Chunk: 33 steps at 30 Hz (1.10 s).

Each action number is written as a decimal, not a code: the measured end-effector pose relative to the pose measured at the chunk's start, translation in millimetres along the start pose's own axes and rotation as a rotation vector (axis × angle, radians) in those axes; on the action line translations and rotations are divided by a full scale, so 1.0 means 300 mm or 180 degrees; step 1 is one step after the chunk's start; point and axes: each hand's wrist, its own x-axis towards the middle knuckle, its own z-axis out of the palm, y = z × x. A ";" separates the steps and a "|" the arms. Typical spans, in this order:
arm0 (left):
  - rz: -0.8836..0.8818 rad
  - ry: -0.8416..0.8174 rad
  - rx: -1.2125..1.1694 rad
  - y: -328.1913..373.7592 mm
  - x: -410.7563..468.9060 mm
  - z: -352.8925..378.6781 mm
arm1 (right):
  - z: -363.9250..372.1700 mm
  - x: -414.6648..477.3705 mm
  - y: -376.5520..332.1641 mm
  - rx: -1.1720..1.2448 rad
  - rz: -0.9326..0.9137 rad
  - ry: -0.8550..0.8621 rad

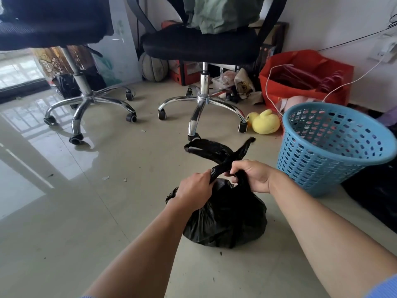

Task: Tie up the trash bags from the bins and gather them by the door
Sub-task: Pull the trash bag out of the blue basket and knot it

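My left hand (196, 190) and right hand (251, 175) each gripped one end of the bag (227, 222), ends crossed, on the floor (107, 211) beside bin (328, 147).

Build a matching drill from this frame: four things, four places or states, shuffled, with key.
Things
1. blue basket
2. basketball
3. black trash bag
4. yellow toy duck

Places or states
A. on the floor beside a chair wheel
B. twisted ends gripped by the left hand and right hand
C. at the back, behind the chair
D. perforated, to the right of the bag

Pairs: 1-D, 2-C, 3-B, 4-A
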 end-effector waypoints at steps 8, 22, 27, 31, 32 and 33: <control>-0.0149 -0.0307 -0.0832 0.022 0.008 0.030 | 0.018 0.053 0.000 -0.0046 -0.0144 0.1385; -0.1970 -0.0886 -0.4929 -0.110 0.029 -0.071 | 0.016 -0.058 -0.035 -0.0218 -0.0093 -0.0505; -0.1778 -0.1137 -0.4486 -0.069 0.016 -0.063 | 0.021 -0.004 0.015 -0.1499 -0.0750 0.1134; -0.1318 -0.1171 -0.3131 -0.037 0.008 -0.051 | 0.037 0.018 0.045 -0.1837 -0.1126 0.2091; -0.1351 -0.1043 -0.2839 -0.033 0.012 -0.043 | 0.043 0.019 0.046 -0.1801 -0.1199 0.2165; -0.1379 -0.0868 -0.2592 -0.026 0.016 -0.038 | 0.050 0.019 0.048 -0.1731 -0.1271 0.2198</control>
